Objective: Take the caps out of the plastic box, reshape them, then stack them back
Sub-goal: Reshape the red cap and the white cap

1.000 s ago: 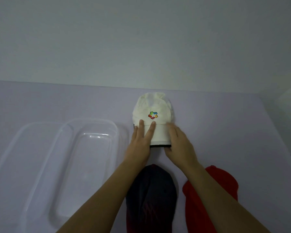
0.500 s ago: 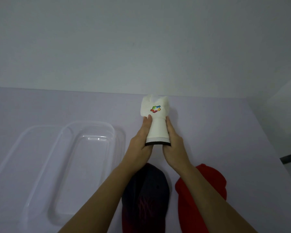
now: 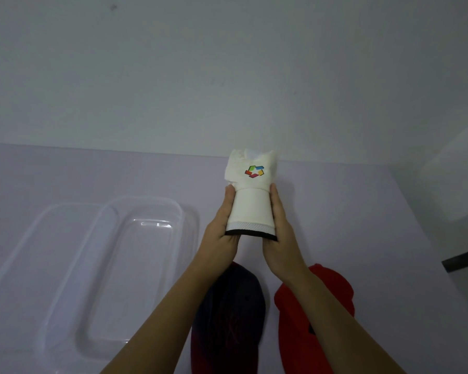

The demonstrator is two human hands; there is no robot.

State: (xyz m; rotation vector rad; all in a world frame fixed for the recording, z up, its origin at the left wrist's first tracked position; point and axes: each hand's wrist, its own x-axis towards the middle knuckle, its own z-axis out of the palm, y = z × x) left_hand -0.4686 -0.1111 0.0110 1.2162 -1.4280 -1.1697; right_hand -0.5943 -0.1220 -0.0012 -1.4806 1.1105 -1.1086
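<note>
A white cap [image 3: 250, 201] with a multicoloured logo on its front is held above the table, its brim curled into a tight arch. My left hand [image 3: 222, 230] presses the brim's left side and my right hand [image 3: 280, 236] presses its right side. A dark navy cap [image 3: 227, 314] lies on the table below my left forearm, and a red cap [image 3: 303, 319] lies beside it under my right forearm. The clear plastic box [image 3: 92, 265] sits on the table to the left with nothing in it.
The lilac table [image 3: 362, 225] runs back to a pale wall [image 3: 227, 76]. Its right edge slants down at the right, with a dark strip [image 3: 462, 259] beyond it.
The white cap lay flat on the table under my fingers. Both hands have since lifted it and squeezed its brim into a narrow curve.
</note>
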